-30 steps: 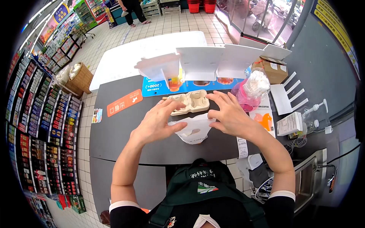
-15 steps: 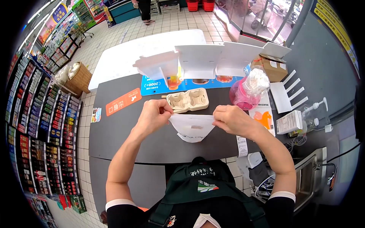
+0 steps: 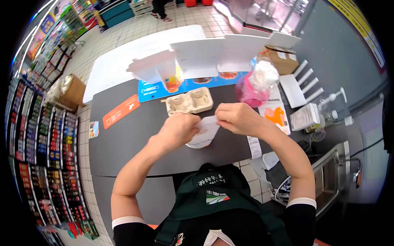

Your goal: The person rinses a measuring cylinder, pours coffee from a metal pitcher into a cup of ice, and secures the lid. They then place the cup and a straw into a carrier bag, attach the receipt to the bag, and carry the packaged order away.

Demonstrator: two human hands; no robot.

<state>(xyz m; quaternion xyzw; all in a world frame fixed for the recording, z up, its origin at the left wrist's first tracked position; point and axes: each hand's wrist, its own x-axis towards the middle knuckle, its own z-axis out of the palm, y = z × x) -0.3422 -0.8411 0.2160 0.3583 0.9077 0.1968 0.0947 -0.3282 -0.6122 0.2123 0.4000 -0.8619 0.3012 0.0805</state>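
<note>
A small white bag (image 3: pixel 206 133) with dark lettering low on its side stands over the dark counter in front of me. My left hand (image 3: pixel 177 130) is closed on its upper left edge, fingers curled. At the upper right corner, my right hand (image 3: pixel 237 118) pinches the bag's rim between thumb and fingers. Just beyond the bag lies a beige moulded-pulp cup carrier (image 3: pixel 189 101), its cup wells facing up; neither hand grips it. What the bag contains is hidden.
Right of the carrier stands a pink container (image 3: pixel 249 92) with white wrapped items. White panels (image 3: pixel 197 57) line the counter's back. A white router (image 3: pixel 296 92), pump bottle (image 3: pixel 336 98) and sink (image 3: pixel 334 176) are at the right. An orange sign (image 3: pixel 121 111) lies left.
My hands have come closer together, and the bag between them has turned and narrowed, its top no longer stretched flat. The whole view has shifted slightly.
</note>
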